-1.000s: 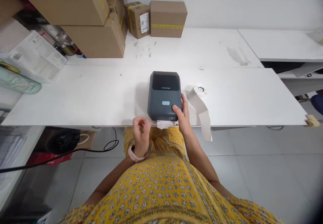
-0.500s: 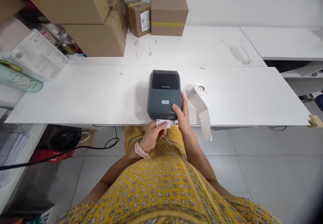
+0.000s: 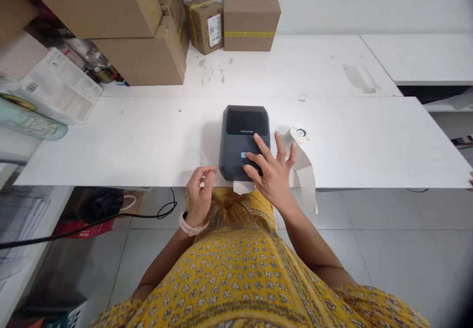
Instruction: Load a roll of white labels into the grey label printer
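A dark grey label printer (image 3: pixel 231 155) stands at the table's front edge, with a short piece of white label paper (image 3: pixel 244 187) sticking out of its front. My right hand (image 3: pixel 273 175) is over the printer's right side, fingers spread, one fingertip at the light button (image 3: pixel 244 155). Off the printer's front left corner is my left hand (image 3: pixel 199 192), loosely curled with thumb and fingers apart and nothing visible in it. Right of the printer lies a roll of white labels (image 3: pixel 298 135); its loose strip (image 3: pixel 307 185) hangs over the edge.
Cardboard boxes (image 3: pixel 140 62) are stacked at the back left, with two smaller boxes (image 3: pixel 251 22) along the wall. A white carton (image 3: pixel 59 86) and a green bottle (image 3: pixel 33 121) stand at the far left. A black cable (image 3: pixel 148 215) hangs below the table.
My left hand has let go of the label paper and moved left. My right hand has left the printer's right side and come over its top to the button.
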`<action>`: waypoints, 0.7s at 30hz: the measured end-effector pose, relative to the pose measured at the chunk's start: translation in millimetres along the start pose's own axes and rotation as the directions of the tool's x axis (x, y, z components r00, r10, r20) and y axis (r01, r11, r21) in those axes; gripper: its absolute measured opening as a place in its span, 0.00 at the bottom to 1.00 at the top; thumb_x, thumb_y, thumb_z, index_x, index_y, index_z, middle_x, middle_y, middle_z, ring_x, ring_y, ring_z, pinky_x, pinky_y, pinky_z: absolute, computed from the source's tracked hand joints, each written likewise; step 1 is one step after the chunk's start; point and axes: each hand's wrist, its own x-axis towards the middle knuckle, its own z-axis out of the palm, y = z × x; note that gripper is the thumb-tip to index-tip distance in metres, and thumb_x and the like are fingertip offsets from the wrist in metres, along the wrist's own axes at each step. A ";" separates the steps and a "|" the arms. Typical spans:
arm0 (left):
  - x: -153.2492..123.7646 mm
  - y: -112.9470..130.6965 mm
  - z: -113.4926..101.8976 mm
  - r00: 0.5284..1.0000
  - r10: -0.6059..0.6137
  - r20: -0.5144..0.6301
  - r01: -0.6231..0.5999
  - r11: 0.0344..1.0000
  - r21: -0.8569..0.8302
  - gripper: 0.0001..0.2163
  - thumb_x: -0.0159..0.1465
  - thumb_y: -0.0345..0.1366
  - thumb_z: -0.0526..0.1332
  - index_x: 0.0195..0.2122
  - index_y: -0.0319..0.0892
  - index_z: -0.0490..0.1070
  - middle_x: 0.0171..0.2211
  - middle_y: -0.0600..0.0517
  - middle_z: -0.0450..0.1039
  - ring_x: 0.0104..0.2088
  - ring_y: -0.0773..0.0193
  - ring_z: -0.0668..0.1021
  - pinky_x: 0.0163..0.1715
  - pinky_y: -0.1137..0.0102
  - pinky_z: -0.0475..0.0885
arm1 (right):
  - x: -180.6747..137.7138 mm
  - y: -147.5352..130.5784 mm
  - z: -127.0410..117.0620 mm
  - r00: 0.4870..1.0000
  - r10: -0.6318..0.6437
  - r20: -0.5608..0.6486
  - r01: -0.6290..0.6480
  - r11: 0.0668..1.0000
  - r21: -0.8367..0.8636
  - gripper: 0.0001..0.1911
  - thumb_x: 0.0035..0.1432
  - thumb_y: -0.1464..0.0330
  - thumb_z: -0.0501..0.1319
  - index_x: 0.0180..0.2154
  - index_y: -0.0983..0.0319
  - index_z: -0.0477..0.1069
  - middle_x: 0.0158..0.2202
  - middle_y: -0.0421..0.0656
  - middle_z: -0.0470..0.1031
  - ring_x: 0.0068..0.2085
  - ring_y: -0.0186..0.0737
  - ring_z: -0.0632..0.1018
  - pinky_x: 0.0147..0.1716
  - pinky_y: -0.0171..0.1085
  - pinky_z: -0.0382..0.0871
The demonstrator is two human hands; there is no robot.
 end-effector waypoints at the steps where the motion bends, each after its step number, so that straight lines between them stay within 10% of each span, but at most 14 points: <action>1: 2.6 -1.9 4.5 0.998 0.064 -0.028 -0.063 0.998 0.031 0.16 0.70 0.48 0.56 0.51 0.46 0.74 0.50 0.47 0.77 0.50 0.58 0.78 0.48 0.64 0.74 | 2.1 0.3 -1.4 1.000 -0.015 0.019 0.015 1.000 0.000 0.12 0.64 0.51 0.59 0.47 0.43 0.76 0.69 0.27 0.61 0.75 0.58 0.42 0.69 0.67 0.16; 4: 7.7 -6.9 21.4 0.985 0.160 0.067 -0.165 0.984 0.068 0.24 0.72 0.47 0.52 0.68 0.49 0.59 0.70 0.46 0.58 0.69 0.54 0.62 0.67 0.56 0.62 | -1.7 7.3 -2.3 0.998 -0.045 0.047 0.044 0.999 0.023 0.14 0.64 0.50 0.60 0.49 0.43 0.75 0.70 0.28 0.61 0.75 0.56 0.44 0.70 0.67 0.20; 10: 11.9 -3.0 33.7 0.980 0.154 0.123 -0.153 0.988 -0.021 0.28 0.74 0.50 0.44 0.73 0.50 0.47 0.75 0.49 0.45 0.74 0.56 0.51 0.72 0.56 0.52 | -33.7 27.8 13.8 0.993 0.087 -0.074 -0.054 0.929 0.365 0.31 0.69 0.48 0.46 0.70 0.41 0.46 0.76 0.33 0.38 0.75 0.52 0.46 0.72 0.61 0.44; 18: 87.4 15.9 41.8 0.974 0.178 -0.142 -0.221 0.891 -0.398 0.20 0.72 0.46 0.53 0.58 0.41 0.69 0.58 0.43 0.74 0.61 0.55 0.74 0.66 0.56 0.63 | 55.5 -1.7 -17.2 0.951 -0.012 -0.310 0.092 0.965 0.247 0.36 0.68 0.43 0.37 0.71 0.47 0.41 0.75 0.39 0.45 0.75 0.55 0.44 0.71 0.64 0.42; 21: 110.0 2.8 54.1 0.996 0.071 -0.052 -0.084 0.948 -0.306 0.20 0.64 0.39 0.62 0.56 0.41 0.70 0.59 0.41 0.73 0.62 0.51 0.73 0.64 0.53 0.65 | 112.6 0.5 -26.4 0.931 -0.064 -0.360 0.159 0.957 0.242 0.35 0.69 0.44 0.39 0.71 0.46 0.38 0.73 0.41 0.48 0.75 0.53 0.44 0.71 0.62 0.48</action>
